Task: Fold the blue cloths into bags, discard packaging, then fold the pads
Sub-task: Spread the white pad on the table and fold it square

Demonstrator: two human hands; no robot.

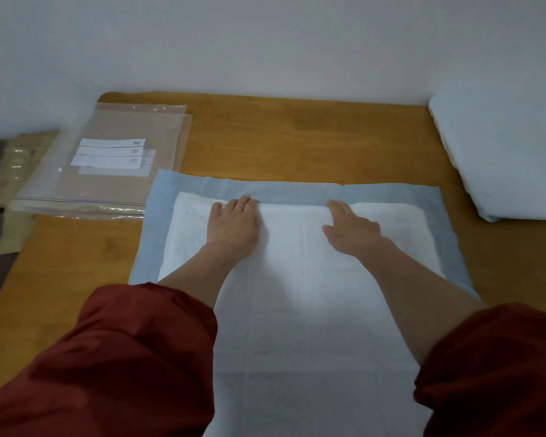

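Head view: pad (297,310) spread flat mid-counter (297,137), blue border toward 12 o'clock. Left hand (232,225) and right hand (350,228) apart, both flat, fingers straight, pressing on the pad's far white edge. Stacked clear bags (108,165) at 10 o'clock, touching the pad's corner; pale folded stack (501,152) at 2 o'clock.

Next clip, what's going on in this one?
A person in red sleeves is working on a white pad with a blue border, spread out on the wooden table. The left hand and right hand both rest flat near its far edge. At the left lie stacked clear bags; a pale folded pile sits at the right.
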